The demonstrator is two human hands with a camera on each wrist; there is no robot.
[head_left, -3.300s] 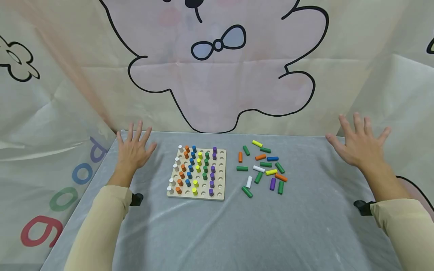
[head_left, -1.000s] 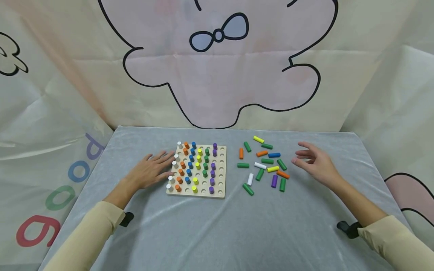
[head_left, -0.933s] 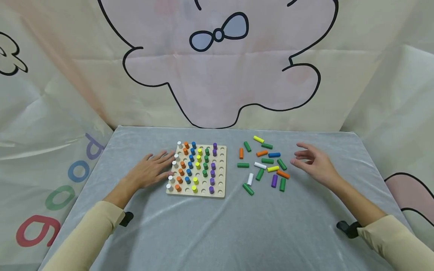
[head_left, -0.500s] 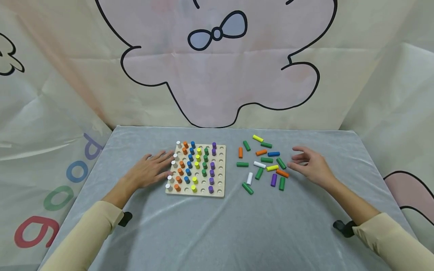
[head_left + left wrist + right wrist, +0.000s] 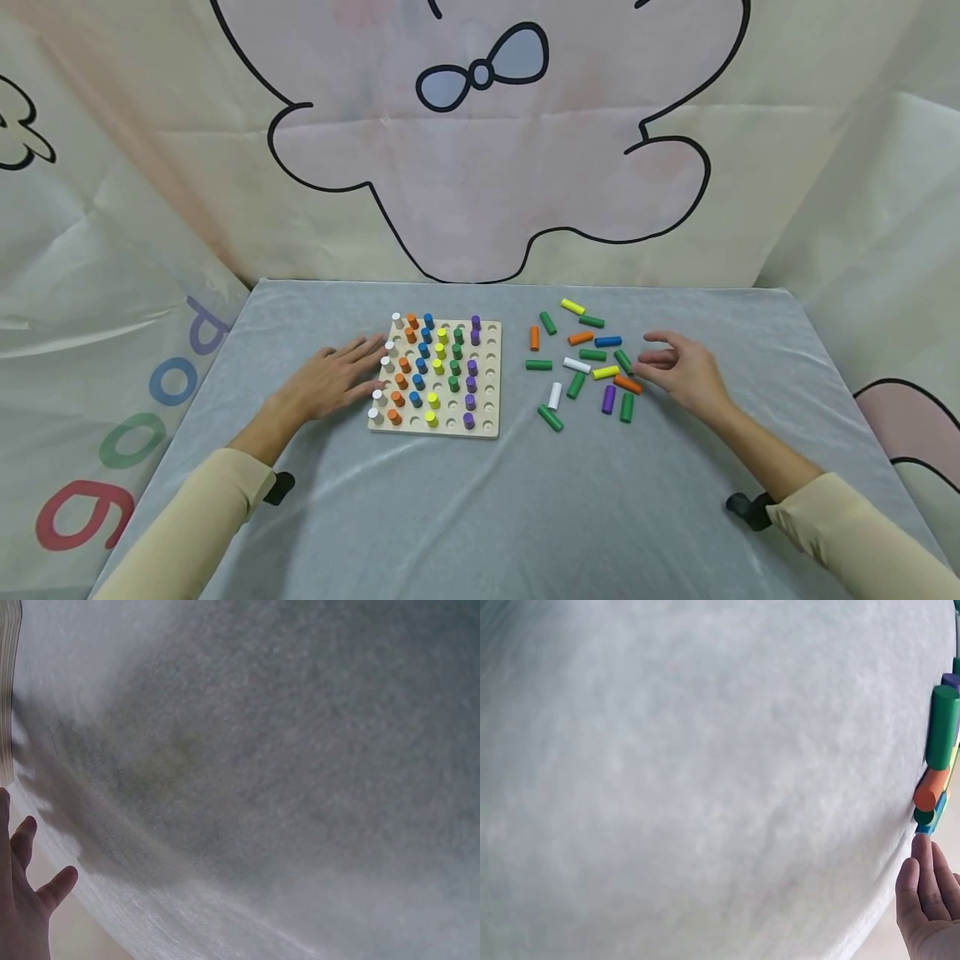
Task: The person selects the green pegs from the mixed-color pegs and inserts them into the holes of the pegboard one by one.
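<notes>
A pale wooden pegboard [image 5: 481,392] carries upright white, orange, blue, yellow, green and purple pegs in columns, with some bare holes among them. My left hand [image 5: 326,383] lies with spread fingers, fingertips at the board's left edge. In the left wrist view that hand [image 5: 26,915] shows beside the board's side [image 5: 7,690]. My right hand [image 5: 686,375] is at the right side of the loose pegs, thumb and fingers parted. Its fingertips are right by a green peg [image 5: 623,361], near an orange peg [image 5: 627,384]. The right wrist view shows that hand [image 5: 930,900] below several pegs.
Loose pegs lie scattered right of the board, among them a purple peg [image 5: 608,399], a blue peg [image 5: 608,341] and a white peg [image 5: 555,396]. Grey cloth [image 5: 480,517] covers the table. A printed curtain [image 5: 480,183] hangs behind its far edge.
Both hands, earlier spread wide at the table's sides, have come inward. The left now stays at the board's edge, while the right has crept left to the green peg. No peg has moved.
</notes>
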